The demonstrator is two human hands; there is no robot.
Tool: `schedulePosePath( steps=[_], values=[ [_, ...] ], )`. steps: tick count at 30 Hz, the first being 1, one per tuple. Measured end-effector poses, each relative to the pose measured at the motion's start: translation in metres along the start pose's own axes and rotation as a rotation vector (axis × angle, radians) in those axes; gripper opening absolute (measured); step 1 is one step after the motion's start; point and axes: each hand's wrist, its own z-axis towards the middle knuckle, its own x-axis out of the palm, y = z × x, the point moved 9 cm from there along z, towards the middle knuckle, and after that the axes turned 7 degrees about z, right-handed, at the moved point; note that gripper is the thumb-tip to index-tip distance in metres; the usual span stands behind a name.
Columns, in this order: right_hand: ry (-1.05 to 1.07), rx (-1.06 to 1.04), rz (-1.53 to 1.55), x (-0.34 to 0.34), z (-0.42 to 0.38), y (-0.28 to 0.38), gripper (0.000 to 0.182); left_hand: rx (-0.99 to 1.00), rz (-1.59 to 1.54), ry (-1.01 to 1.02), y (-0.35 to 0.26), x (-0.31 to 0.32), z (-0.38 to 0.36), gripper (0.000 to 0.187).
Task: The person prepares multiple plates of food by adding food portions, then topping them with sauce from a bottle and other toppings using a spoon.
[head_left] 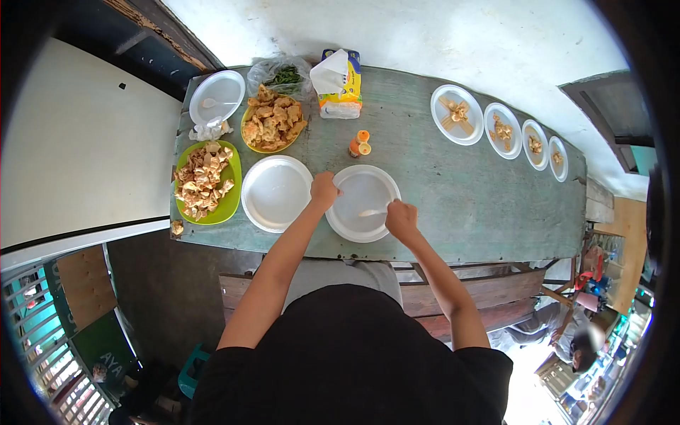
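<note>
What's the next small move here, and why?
Probably a short stroke of the white spoon across the plate, with the left hand steadying the rim: the right hand grips the spoon's handle, its bowl lies within the plate, and the left hand is at the opposite edge.
</note>
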Motion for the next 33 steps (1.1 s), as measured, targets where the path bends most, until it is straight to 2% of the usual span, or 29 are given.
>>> schedulePosePath(
  steps=[4, 7, 9, 10, 12, 13, 15, 17, 19, 24, 26, 27, 28, 29, 33],
  values=[
    [0.127, 0.16, 0.171, 0.013, -0.02, 0.008, 0.013, -0.014, -0.035, -0.012, 0.003, 0.0, -0.001, 0.038],
    [0.14, 0.231, 0.313, 0.021, -0.022, 0.026, 0.014, 0.02, -0.02, -0.024, 0.003, 0.001, 0.0, 0.039],
    [0.251, 0.235, 0.443, 0.051, -0.013, 0.035, 0.018, 0.043, 0.001, -0.038, 0.002, 0.002, 0.001, 0.04],
    [0.242, 0.239, 0.445, 0.059, -0.011, 0.041, 0.018, 0.025, 0.016, -0.02, 0.003, 0.003, 0.002, 0.04],
    [0.109, 0.212, 0.879, 0.064, -0.008, 0.054, 0.028, 0.015, 0.034, -0.01, 0.002, 0.001, 0.003, 0.04],
    [0.1, 0.208, 0.879, 0.069, -0.009, 0.053, 0.028, 0.013, 0.042, -0.013, 0.002, 0.0, 0.001, 0.04],
    [-0.237, 0.185, 1.216, 0.054, -0.013, 0.039, 0.033, 0.011, 0.05, -0.023, 0.003, -0.003, 0.002, 0.04],
    [-0.21, 0.264, 1.252, 0.044, -0.024, 0.013, 0.029, 0.085, 0.079, -0.003, -0.001, 0.0, 0.002, 0.038],
    [-0.273, 0.254, 1.103, 0.026, -0.036, -0.022, 0.031, 0.121, 0.039, -0.005, -0.003, -0.007, -0.003, 0.035],
    [-0.595, 0.427, 1.261, -0.016, -0.084, -0.114, 0.028, 0.2, -0.221, 0.009, -0.046, -0.059, -0.046, 0.026],
    [-0.667, 0.486, 1.279, -0.029, -0.097, -0.13, 0.029, 0.361, -0.27, -0.173, -0.072, -0.093, -0.072, 0.023],
    [-0.78, 0.501, 1.297, -0.034, -0.104, -0.139, 0.029, 0.363, -0.27, -0.171, -0.074, -0.095, -0.079, 0.023],
    [-0.893, 0.514, 1.312, -0.037, -0.111, -0.145, 0.03, 0.447, -0.244, -0.283, -0.082, -0.106, -0.09, 0.02],
    [-0.895, 0.512, 1.312, -0.035, -0.11, -0.146, 0.03, 0.53, -0.216, -0.397, -0.089, -0.116, -0.103, 0.016],
    [-0.804, 0.553, 1.387, -0.027, -0.101, -0.129, 0.031, 0.617, -0.248, -0.318, -0.106, -0.116, -0.137, 0.016]
  ],
)
